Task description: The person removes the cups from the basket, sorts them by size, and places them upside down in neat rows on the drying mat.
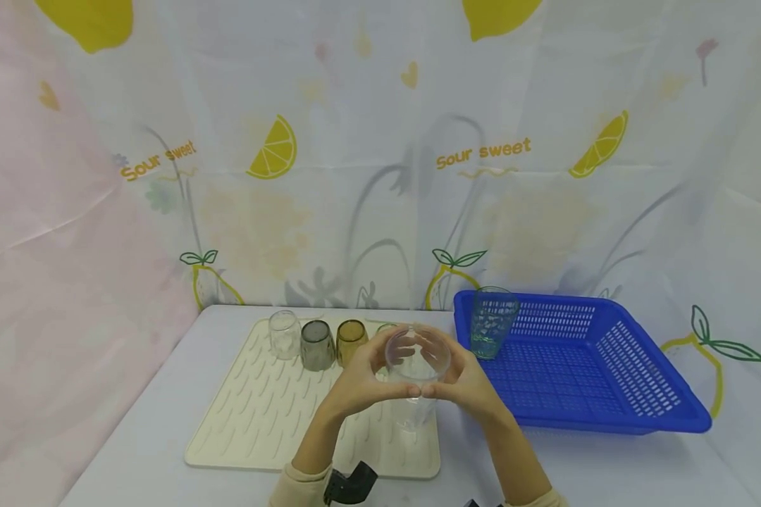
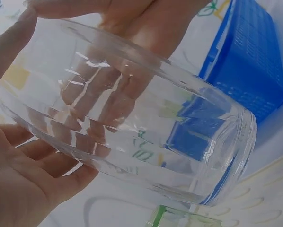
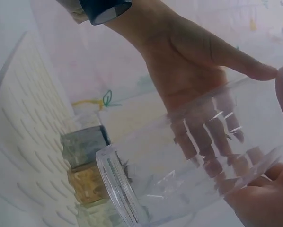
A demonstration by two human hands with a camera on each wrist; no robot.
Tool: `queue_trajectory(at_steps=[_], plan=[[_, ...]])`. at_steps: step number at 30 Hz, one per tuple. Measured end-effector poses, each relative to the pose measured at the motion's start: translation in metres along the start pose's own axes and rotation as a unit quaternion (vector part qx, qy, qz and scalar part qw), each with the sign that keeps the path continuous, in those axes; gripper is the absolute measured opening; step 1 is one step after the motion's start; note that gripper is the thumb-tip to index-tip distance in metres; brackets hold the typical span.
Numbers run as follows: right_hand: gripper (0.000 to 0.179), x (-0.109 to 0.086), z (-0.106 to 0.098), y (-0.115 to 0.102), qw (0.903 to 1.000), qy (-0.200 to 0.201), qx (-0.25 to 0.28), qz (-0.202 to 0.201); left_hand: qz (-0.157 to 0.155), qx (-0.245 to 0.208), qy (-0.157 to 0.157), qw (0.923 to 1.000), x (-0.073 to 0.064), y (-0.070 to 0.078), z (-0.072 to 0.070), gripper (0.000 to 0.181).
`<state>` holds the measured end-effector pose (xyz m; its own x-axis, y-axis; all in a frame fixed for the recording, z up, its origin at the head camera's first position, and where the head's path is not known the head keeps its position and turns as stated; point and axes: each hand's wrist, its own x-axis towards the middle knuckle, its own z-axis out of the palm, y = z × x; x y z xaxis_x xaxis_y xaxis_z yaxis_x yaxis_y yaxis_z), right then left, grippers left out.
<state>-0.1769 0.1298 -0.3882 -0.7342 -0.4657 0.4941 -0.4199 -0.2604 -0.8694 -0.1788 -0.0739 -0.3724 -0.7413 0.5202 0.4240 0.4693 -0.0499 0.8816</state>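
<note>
Both hands hold a large clear glass (image 1: pixel 413 417) between them, its rim up and its base above the right part of a cream ridged mat (image 1: pixel 260 422). My left hand (image 1: pixel 359 377) wraps the glass's left side, and my right hand (image 1: pixel 471 380) wraps the right side. The thumb tips meet on the near side of the rim. In both wrist views, fingers show through the wall of the glass. Along the mat's back stand a small clear glass (image 1: pixel 284 335), a grey glass (image 1: pixel 317 346) and an amber glass (image 1: pixel 351 339). A pale green glass (image 1: pixel 387 327) is mostly hidden behind the hands.
Right of the mat sits a blue perforated plastic basket (image 1: pixel 615 424). A tall green-tinted glass (image 1: pixel 491 327) stands inside at its left end. Behind the white table (image 1: pixel 158 422) hangs a lemon-print cloth (image 1: pixel 368 211).
</note>
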Motion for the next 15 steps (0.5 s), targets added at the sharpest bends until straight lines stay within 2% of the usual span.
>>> queue_trajectory(at_steps=[7, 11, 15], plan=[[0.082, -0.003, 0.001, 0.005, 0.9993, -0.036, -0.004, 0.011, 0.021, 0.001, 0.003, 0.9998, 0.001, 0.000, 0.004, 0.076], [0.084, -0.009, -0.001, 0.011, 0.9992, -0.038, 0.015, 0.002, 0.025, 0.014, 0.010, 0.9995, 0.003, 0.003, 0.004, 0.078], [0.074, -0.015, 0.000, 0.017, 0.9983, -0.037, 0.035, 0.027, 0.043, 0.026, 0.017, 0.9986, 0.008, 0.009, 0.003, 0.078]])
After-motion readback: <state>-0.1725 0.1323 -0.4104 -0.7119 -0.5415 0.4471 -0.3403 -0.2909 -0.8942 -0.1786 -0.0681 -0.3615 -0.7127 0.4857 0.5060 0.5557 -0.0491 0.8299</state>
